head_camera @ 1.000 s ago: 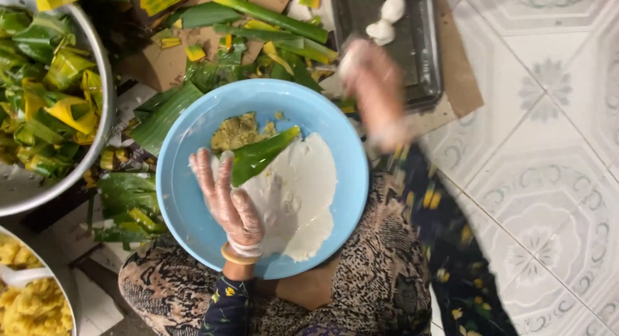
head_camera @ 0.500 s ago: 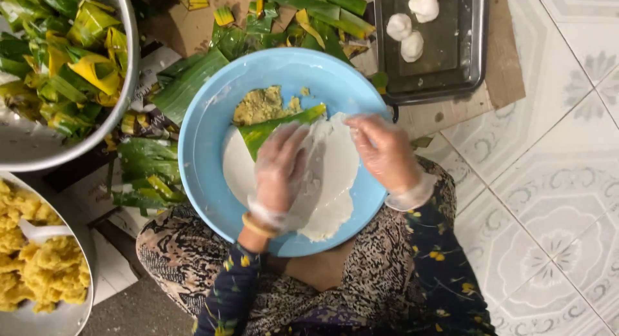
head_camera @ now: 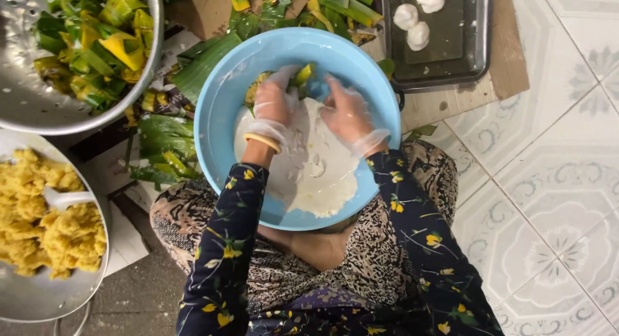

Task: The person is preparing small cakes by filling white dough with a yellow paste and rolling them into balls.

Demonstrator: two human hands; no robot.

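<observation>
I keep the blue bowl (head_camera: 213, 126) on my lap so both gloved hands reach in. My left hand (head_camera: 276, 98) curls over the green leaf piece (head_camera: 303, 75); my right hand (head_camera: 348, 113) presses, fingers spread, on the white dough (head_camera: 316, 175) beside it.

Pale patterned floor tiles (head_camera: 548, 181), with flattened brown cardboard (head_camera: 509, 65) on them. On the cardboard, a dark metal tray (head_camera: 464, 52) and scattered green leaf strips (head_camera: 161, 149). At left, two metal bowls (head_camera: 39, 297) beside them.
</observation>
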